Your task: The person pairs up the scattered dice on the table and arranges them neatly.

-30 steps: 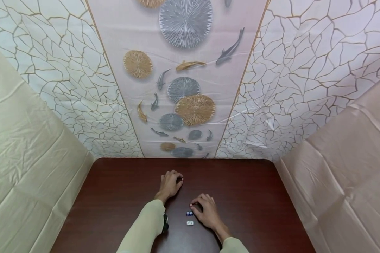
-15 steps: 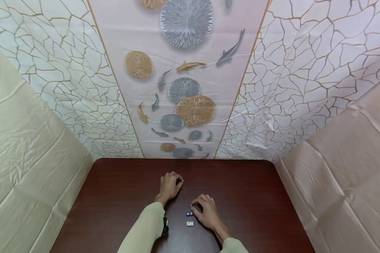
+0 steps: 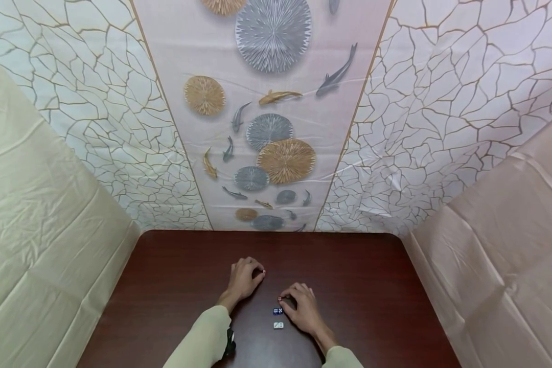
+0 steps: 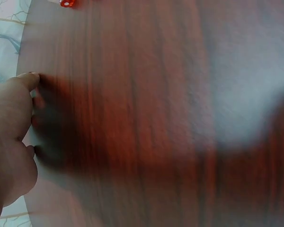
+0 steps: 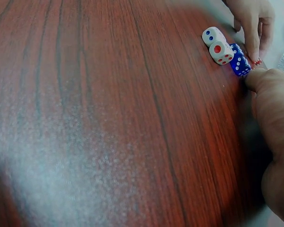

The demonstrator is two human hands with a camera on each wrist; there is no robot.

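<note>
My left hand [image 3: 243, 278] pinches a small red die [image 3: 264, 271] between thumb and fingers, over the table's far middle. Closer to me and further right, my right hand [image 3: 303, 311] has thumb and index finger on either side of a second red die [image 3: 279, 298]. Just below that die lies a pair of blue dice [image 3: 278, 311], side by side, and below them a pair of white dice [image 3: 278, 325]. In the right wrist view the white dice [image 5: 220, 51] sit beside the blue ones [image 5: 239, 61]. My left hand [image 4: 12, 123] hides its die in the left wrist view.
The dark reddish-brown table [image 3: 359, 286] has a rounded far edge. A patterned cloth [image 3: 262, 168] with fish and round motifs hangs behind it. Plain beige cloths [image 3: 50, 230] enclose both sides.
My left hand has drawn back toward me, carrying its red die closer to the other dice. My right hand and the blue and white dice stay in place; the head view shifts slightly.
</note>
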